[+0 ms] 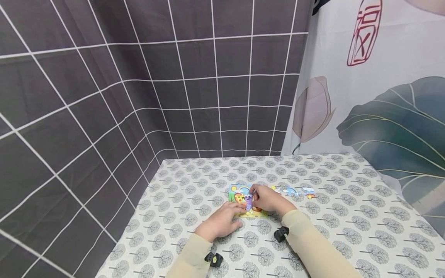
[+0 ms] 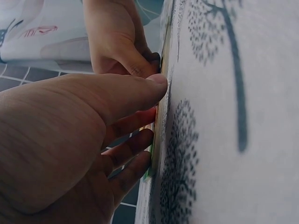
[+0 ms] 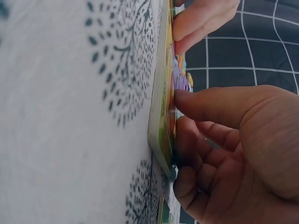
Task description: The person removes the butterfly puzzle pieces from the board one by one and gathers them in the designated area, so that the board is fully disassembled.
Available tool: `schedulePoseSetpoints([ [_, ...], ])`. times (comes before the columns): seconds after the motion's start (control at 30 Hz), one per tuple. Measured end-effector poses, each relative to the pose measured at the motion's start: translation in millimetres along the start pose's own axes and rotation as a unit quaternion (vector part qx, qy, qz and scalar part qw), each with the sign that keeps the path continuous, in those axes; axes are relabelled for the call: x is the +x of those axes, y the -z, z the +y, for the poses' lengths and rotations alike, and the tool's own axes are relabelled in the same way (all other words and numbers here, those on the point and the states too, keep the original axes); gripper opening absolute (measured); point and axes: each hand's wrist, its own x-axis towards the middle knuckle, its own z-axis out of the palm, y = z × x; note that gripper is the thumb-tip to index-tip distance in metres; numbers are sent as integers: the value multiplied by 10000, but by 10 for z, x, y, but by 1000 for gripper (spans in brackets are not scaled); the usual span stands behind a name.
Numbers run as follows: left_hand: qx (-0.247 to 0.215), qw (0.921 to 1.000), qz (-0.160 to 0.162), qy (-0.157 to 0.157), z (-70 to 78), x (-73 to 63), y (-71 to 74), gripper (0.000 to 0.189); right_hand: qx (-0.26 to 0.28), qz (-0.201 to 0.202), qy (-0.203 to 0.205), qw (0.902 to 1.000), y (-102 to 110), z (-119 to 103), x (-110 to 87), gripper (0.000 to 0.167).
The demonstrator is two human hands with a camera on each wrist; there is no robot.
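Note:
A thin board (image 1: 259, 214) printed with bright cartoon pictures lies flat on the patterned cloth. Above its middle is a purple cartoon piece (image 1: 248, 202), whose edge stands up from the board (image 3: 161, 128) in the right wrist view. My right hand (image 1: 267, 198) pinches the right side of this piece (image 3: 182, 82) with thumb and curled fingers. From the lower left, my left hand (image 1: 222, 221) rests its fairly straight fingers on the board, close to the piece; its thumb lies by the near edge. Fingers hide parts of the picture.
Small colourful flat pieces, one with a rainbow (image 1: 291, 191) and another with a cloud (image 1: 308, 190), lie right of the board. The tree-print tablecloth (image 1: 194, 185) runs back to a dark grid curtain (image 1: 194, 92). A white printed curtain (image 1: 393, 96) hangs at right.

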Motion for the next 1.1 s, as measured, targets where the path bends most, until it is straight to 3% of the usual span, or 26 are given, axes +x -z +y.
schedulePoseSetpoints([
  [0.33,9,10000,9,-19,3,-13,6,48,-33,255,-33,9997,4,-31,-30,27],
  [0.6,32,10000,12,-44,13,-16,23,47,-123,900,102,9958,33,-35,-6,15],
  [1.1,14,9999,3,-128,-1,-20,26,47,-54,1013,-22,9948,45,-41,41,18],
])
